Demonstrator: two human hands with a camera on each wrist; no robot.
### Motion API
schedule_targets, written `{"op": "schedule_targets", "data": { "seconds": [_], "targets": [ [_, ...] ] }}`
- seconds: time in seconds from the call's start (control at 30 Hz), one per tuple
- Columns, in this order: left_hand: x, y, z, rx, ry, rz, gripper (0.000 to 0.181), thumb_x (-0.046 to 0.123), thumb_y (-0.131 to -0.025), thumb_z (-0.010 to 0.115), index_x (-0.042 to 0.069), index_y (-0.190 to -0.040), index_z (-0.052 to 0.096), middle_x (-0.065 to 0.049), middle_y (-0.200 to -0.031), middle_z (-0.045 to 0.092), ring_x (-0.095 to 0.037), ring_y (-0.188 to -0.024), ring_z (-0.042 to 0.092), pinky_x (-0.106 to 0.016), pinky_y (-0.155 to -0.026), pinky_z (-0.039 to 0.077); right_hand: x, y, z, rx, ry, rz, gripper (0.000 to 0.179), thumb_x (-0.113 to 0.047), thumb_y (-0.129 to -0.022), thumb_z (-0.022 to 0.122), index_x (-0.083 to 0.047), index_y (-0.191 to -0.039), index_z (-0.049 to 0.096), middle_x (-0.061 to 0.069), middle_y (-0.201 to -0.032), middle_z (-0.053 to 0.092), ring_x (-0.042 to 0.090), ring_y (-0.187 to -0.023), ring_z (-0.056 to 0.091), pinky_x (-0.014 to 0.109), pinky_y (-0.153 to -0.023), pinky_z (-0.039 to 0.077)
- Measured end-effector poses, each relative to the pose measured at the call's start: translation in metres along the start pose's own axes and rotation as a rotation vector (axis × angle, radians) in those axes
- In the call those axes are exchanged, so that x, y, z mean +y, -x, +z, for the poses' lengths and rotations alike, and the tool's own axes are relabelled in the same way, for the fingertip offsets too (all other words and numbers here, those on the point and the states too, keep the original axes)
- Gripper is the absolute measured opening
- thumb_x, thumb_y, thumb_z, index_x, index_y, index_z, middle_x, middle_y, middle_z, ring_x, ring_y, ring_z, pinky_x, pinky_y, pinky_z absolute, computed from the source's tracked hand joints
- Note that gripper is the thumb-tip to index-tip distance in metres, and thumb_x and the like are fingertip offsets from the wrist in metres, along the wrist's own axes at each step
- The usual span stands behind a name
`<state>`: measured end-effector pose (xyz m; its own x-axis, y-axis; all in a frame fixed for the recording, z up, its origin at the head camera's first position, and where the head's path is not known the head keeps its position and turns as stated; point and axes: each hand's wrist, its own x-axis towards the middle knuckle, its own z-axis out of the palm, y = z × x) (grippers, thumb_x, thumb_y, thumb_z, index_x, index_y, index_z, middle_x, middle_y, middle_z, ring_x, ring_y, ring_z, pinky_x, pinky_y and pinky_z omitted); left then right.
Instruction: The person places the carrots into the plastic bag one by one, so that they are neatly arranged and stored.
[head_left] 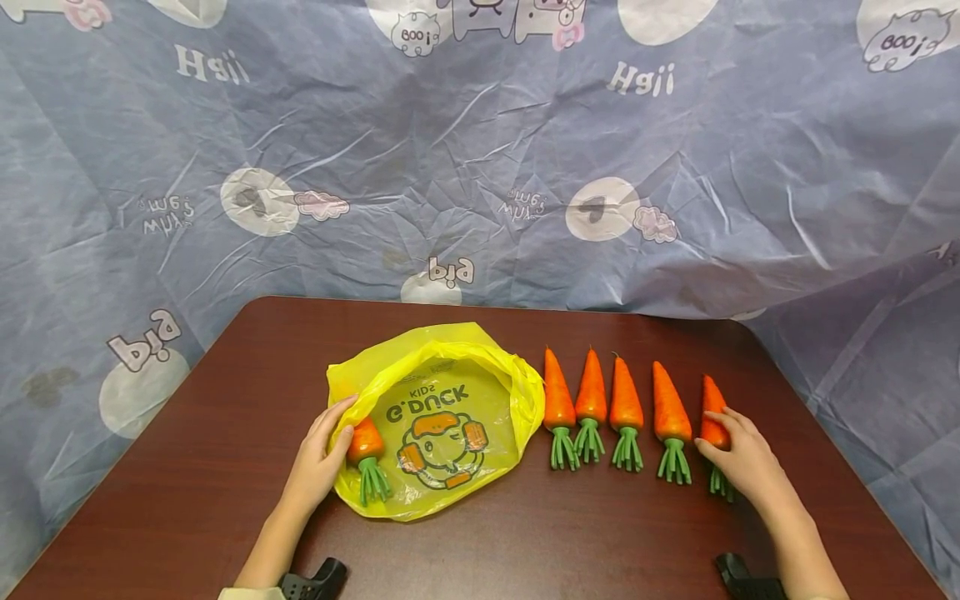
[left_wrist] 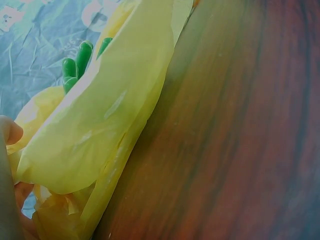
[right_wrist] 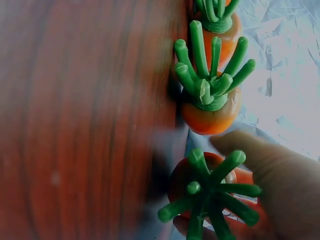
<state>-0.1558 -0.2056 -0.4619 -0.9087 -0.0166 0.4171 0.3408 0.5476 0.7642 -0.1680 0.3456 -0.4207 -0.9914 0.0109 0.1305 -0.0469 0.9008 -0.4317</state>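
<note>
My left hand [head_left: 317,457] grips the left rim of a yellow plastic bag [head_left: 528,400], which lies with its mouth spread wide and a duck print showing inside. Just within that rim is a carrot [head_left: 366,442], its green stalks toward me and its tip hidden. In the left wrist view, green stalks [left_wrist: 84,56] poke up behind the bag's yellow film [left_wrist: 110,100]. Over at the right, my right hand [head_left: 746,458] holds the rightmost carrot [head_left: 714,400], thumb on one side and fingers on the other. Its stalks [right_wrist: 205,192] face the right wrist camera.
Between bag and right hand, a row of carrots lies on the table: one [head_left: 557,396] close against the bag, then another [head_left: 592,387], a third [head_left: 626,398] and one more [head_left: 670,406]. The brown table [head_left: 525,542] ends at a blue printed cloth [head_left: 465,167] behind.
</note>
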Motion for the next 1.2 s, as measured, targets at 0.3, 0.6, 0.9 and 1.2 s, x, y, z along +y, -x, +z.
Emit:
{"op": "schedule_targets", "data": {
  "seconds": [0.3,0.6,0.9,1.2],
  "targets": [
    [-0.001,0.000,0.000,0.008,0.000,0.008,0.040,0.009,-0.091,0.052,0.013,-0.131,0.048,-0.014,-0.133,0.047,-0.027,-0.122,0.039,-0.055,-0.097,0.031,0.000,0.002,0.000,0.013,0.020,0.040,0.050,-0.024,-0.085,0.057,0.006,-0.124,0.045,0.036,-0.132,0.033,0.054,-0.114,0.034,0.066,-0.084,0.032],
    [0.000,0.001,0.001,0.009,0.003,0.002,0.039,0.010,-0.092,0.051,0.016,-0.131,0.048,-0.012,-0.134,0.047,-0.023,-0.123,0.038,-0.053,-0.097,0.032,-0.019,0.007,-0.006,0.108,-0.005,0.049,0.047,-0.026,-0.086,0.058,0.002,-0.123,0.049,0.031,-0.133,0.038,0.052,-0.115,0.037,0.065,-0.083,0.032],
    [0.001,0.001,0.000,0.005,0.008,0.017,0.040,0.010,-0.092,0.052,0.015,-0.131,0.048,-0.013,-0.133,0.047,-0.026,-0.122,0.038,-0.057,-0.095,0.032,-0.053,0.006,-0.018,0.176,-0.048,-0.027,0.045,-0.021,-0.084,0.062,0.004,-0.120,0.052,0.031,-0.131,0.041,0.050,-0.115,0.038,0.061,-0.089,0.031],
    [0.003,0.001,0.000,0.017,-0.013,0.031,0.039,0.011,-0.092,0.050,0.017,-0.131,0.048,-0.010,-0.133,0.048,-0.023,-0.121,0.039,-0.033,-0.103,0.031,-0.085,0.009,-0.020,0.181,-0.072,-0.095,0.045,-0.022,-0.083,0.065,0.000,-0.120,0.053,0.026,-0.131,0.044,0.048,-0.115,0.041,0.060,-0.088,0.034]
  ]
}}
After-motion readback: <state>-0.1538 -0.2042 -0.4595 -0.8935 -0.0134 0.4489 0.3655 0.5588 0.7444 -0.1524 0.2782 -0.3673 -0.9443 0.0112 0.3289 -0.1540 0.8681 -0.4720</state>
